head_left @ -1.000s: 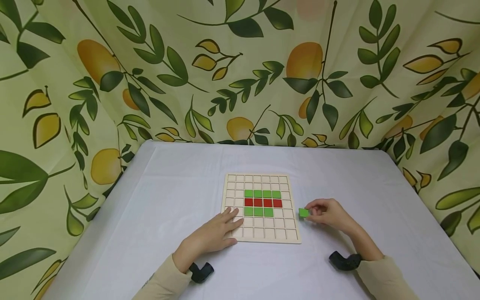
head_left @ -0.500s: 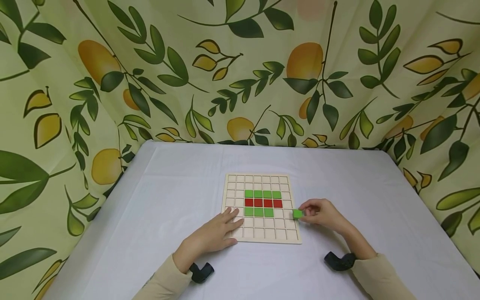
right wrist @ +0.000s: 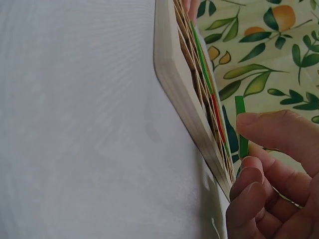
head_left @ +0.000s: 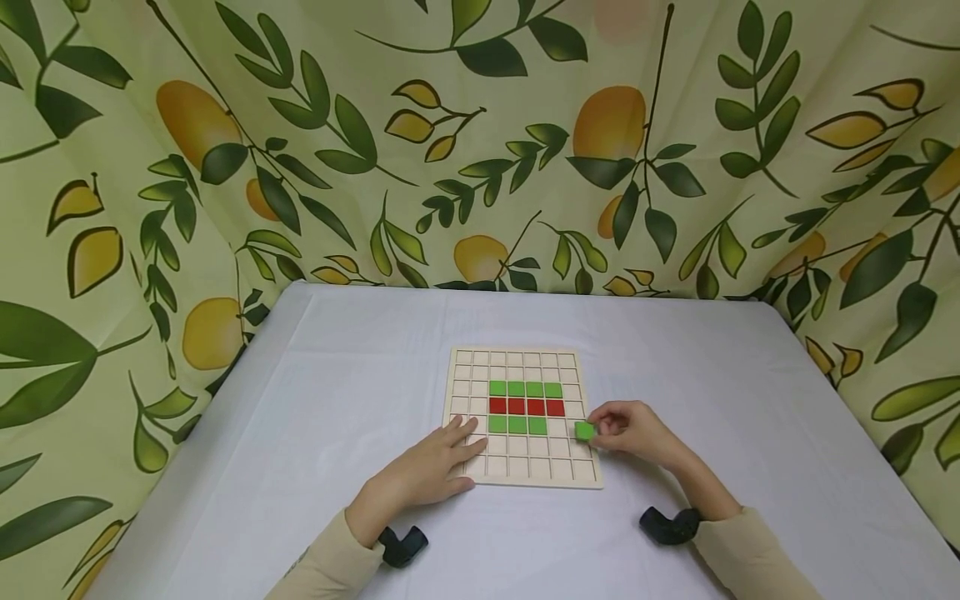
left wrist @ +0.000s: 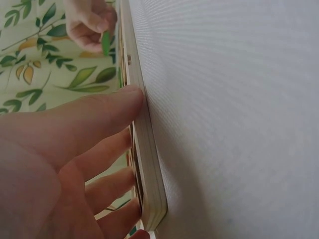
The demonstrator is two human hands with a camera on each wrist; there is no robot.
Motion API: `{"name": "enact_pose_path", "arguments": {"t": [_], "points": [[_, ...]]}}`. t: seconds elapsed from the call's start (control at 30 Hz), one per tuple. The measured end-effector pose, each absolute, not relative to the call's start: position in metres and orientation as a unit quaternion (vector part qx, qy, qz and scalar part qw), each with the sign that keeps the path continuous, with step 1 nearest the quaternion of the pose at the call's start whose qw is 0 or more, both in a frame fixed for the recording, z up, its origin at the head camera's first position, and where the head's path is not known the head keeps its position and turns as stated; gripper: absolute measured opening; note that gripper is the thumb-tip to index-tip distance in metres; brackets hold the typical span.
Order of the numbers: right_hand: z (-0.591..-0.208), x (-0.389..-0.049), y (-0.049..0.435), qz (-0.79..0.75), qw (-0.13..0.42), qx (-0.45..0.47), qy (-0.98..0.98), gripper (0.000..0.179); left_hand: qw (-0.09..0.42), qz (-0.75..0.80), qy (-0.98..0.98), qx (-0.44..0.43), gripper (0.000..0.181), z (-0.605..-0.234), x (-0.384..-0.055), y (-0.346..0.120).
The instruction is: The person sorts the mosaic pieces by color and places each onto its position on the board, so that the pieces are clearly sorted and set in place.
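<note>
A pale wooden grid board lies on the white table. Set in its cells are a row of green tiles, a row of red tiles below it, and a third row with three green tiles. My left hand rests on the board's lower left part, fingers spread; in the left wrist view its thumb lies along the board's edge. Between thumb and fingertips, my right hand pinches a thin green tile over the board's right border. The right wrist view shows this tile edge-on.
A white cloth covers the table. Behind and at both sides hangs a leaf-and-fruit patterned curtain. Black wrist devices stick out by both sleeves.
My right hand has carried the green tile leftward, from beside the board to over its right border. My left hand has stayed in place.
</note>
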State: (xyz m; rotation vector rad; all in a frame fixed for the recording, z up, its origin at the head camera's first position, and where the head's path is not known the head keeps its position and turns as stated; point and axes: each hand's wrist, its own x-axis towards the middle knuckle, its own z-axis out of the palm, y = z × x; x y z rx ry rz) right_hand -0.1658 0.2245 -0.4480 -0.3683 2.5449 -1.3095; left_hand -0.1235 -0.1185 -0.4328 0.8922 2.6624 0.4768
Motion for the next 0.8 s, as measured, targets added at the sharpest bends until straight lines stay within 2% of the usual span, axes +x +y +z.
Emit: {"name": "enact_pose_path", "arguments": {"t": [0.3, 0.8], "points": [[-0.451, -0.167, 0.222, -0.455, 0.126, -0.156, 0.868, 0.03, 0.147, 0.169, 0.925, 0.307, 0.055, -0.433, -0.123, -0.119], [-0.447, -0.168, 0.213, -0.462, 0.138, -0.152, 0.863, 0.031, 0.146, 0.168, 0.925, 0.306, 0.056, -0.433, -0.123, -0.118]]}}
